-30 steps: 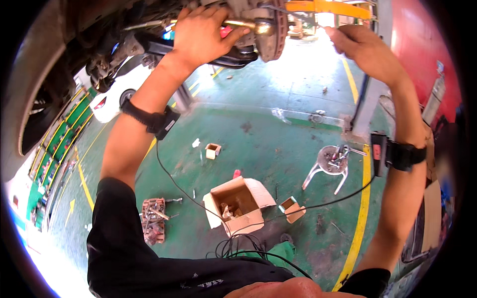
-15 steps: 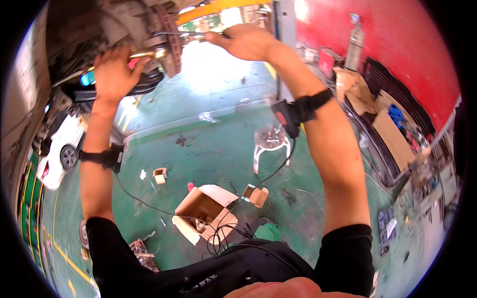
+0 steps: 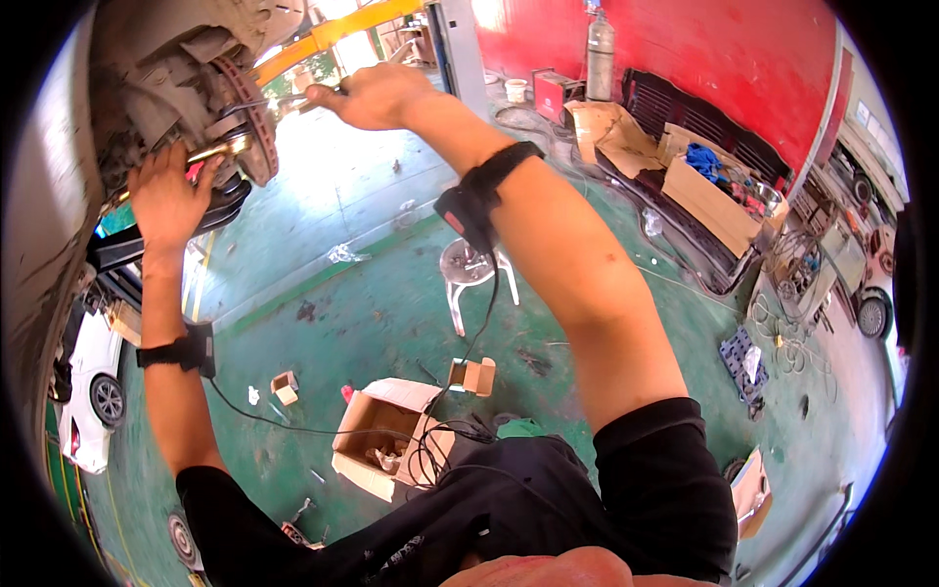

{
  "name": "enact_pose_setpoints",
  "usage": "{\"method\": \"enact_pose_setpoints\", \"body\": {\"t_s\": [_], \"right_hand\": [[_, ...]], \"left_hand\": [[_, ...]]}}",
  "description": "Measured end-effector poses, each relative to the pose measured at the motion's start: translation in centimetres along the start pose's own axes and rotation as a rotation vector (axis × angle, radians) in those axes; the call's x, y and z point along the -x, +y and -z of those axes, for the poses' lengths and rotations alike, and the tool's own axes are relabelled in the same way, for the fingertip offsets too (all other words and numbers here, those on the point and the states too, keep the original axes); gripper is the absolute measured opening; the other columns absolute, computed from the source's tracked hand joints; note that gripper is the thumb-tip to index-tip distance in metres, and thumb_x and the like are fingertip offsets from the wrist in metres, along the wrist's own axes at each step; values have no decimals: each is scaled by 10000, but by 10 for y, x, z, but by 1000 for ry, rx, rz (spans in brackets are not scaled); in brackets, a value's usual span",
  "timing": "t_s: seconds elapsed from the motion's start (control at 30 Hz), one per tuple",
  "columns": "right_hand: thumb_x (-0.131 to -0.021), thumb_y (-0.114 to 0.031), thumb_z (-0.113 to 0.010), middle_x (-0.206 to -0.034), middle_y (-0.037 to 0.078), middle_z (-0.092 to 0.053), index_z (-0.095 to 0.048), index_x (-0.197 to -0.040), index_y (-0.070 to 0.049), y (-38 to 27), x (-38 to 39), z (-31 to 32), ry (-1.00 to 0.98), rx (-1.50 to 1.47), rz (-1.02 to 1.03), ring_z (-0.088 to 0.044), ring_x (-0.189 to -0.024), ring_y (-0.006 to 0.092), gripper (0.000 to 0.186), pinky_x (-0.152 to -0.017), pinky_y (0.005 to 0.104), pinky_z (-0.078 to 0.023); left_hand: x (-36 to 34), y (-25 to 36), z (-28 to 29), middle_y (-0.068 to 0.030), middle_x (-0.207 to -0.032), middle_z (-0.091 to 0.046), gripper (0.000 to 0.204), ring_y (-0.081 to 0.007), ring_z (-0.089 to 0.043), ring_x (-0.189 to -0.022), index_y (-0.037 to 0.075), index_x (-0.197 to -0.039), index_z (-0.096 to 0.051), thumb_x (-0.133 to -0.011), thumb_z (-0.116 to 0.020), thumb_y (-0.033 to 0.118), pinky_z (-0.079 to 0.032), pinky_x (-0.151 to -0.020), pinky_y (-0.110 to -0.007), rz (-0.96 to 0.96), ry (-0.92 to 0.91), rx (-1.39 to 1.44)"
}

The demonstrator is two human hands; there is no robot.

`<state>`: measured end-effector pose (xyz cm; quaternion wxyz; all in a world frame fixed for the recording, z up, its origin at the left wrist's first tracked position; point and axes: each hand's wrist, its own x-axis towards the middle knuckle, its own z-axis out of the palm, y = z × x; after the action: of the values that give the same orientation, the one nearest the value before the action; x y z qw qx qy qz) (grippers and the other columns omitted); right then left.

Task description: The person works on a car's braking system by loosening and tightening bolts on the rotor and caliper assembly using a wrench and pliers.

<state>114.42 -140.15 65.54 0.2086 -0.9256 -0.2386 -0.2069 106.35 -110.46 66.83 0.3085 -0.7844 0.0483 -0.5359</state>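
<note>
Overhead at upper left is a car's underside, with a rusty brake disc [image 3: 260,147] and a black lower arm [image 3: 117,249]. My left hand [image 3: 168,201] has its fingers curled around a gold-coloured rod with a joint [image 3: 230,145] beside the disc, partly behind the fingers. My right hand [image 3: 372,98] is closed on the end of a thin metal tool [image 3: 279,102], which reaches toward the upper side of that joint area. Wired black straps with small boxes are on both my forearms.
A yellow lift arm [image 3: 328,34] and grey post [image 3: 460,68] stand beyond. Below are a stool [image 3: 466,259] with parts, open cardboard boxes [image 3: 381,416] and cables. At right are a gas cylinder [image 3: 599,64], a red wall [image 3: 704,54] and piled cardboard [image 3: 709,201]. A white car [image 3: 88,421] is at left.
The view has swung rightward, bringing the red wall and piled items in and shifting the underside and both hands left. Both hands remain up at the wheel assembly.
</note>
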Motion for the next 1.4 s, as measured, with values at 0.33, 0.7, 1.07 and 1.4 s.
{"method": "enact_pose_setpoints", "body": {"t_s": [0.33,0.7,1.07,1.4], "right_hand": [[-939,-748,-253,-1206,216,-666,-718,-1141,-52,8,-3,-5,65,37,-4,-599,-1182,388,861,-1027,460,-449],[-962,-732,-241,-1038,315,-668,-720,-977,43,20,-26,2,-16,109,180,-631,-1049,457,912,-984,494,-473],[-969,-718,-243,-973,287,-684,-723,-861,23,4,-1,-9,92,-12,12,-631,-1016,465,890,-933,490,-488],[-985,-679,-261,-977,285,-692,-720,-1030,28,-5,4,-11,182,45,61,-636,-1025,485,844,-942,491,-494]], "left_hand": [[-1,7,-1,-85,-930,-664,527,-279,-614,-917,59,-1000,-661,-890,-584,568,-439,-806,-426,75,-47,171],[7,8,-10,-82,-869,-652,447,-291,-602,-907,67,-917,-648,-871,-641,512,-427,-821,-429,90,87,247],[2,184,9,-166,-1119,-671,596,-271,-606,-1093,-39,-1156,-623,-1005,-419,500,-429,-1016,-404,958,-320,2223],[-83,252,-29,-100,-1270,-599,666,-282,-569,-1170,137,-1233,-551,-952,-315,692,-420,-1058,-489,751,70,3453]]}}
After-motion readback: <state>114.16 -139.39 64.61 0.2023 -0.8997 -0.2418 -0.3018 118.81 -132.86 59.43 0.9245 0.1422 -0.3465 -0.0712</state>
